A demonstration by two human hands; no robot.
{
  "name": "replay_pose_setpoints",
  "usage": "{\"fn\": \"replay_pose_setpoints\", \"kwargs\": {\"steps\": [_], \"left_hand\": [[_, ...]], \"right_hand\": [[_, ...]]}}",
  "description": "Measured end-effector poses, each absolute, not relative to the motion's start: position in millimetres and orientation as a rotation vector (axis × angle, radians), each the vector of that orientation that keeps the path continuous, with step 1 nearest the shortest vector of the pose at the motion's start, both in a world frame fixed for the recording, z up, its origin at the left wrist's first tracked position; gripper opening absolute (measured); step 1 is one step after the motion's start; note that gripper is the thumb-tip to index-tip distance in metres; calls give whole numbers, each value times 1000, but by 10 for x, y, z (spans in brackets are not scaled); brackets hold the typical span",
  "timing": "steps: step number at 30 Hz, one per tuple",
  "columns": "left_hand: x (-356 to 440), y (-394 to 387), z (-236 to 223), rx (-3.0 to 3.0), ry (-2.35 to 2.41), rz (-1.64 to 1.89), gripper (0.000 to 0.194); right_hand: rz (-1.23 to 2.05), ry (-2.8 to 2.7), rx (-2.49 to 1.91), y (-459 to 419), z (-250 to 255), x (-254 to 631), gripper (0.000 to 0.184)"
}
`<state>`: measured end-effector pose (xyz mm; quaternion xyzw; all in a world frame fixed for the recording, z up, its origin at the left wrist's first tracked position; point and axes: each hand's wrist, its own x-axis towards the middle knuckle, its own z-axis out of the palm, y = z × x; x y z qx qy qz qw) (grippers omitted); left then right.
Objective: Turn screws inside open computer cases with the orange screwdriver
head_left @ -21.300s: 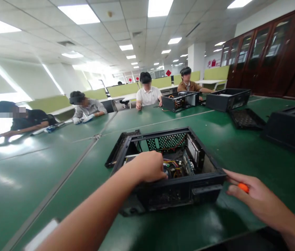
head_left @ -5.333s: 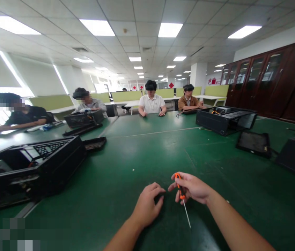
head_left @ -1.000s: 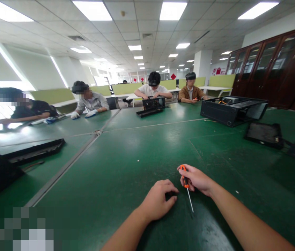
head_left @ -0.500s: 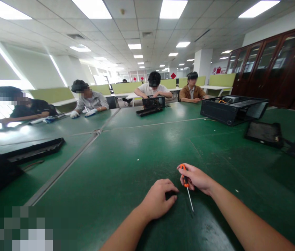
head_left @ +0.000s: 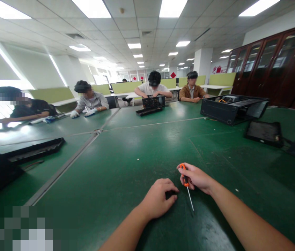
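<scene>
My right hand is closed around the orange-and-black handle of a screwdriver. Its thin metal shaft points down and towards me, with the tip close to the green tabletop. Just left of the screwdriver, my left hand rests on the table with loosely curved fingers. A gap shows between its thumb and fingers, and I see nothing held there.
An open black computer case lies at the back right, near a dark panel. Long black panels lie at left. Across the table, a co-worker handles another case; several other people sit around. A seam crosses the tabletop.
Both my hands and the screwdriver have stayed in place. Across the table at left, the co-worker in grey has shifted their head slightly to the right.
</scene>
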<state>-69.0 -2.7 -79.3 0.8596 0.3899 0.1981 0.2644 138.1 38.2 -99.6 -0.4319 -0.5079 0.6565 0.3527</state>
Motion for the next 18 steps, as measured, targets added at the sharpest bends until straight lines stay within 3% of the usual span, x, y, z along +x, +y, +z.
{"fn": "replay_pose_setpoints", "kwargs": {"steps": [18], "left_hand": [[-678,-37,-761,2321,1059,510,21]], "right_hand": [[1695,-1327,-1116,391,-993,1386,22]]}}
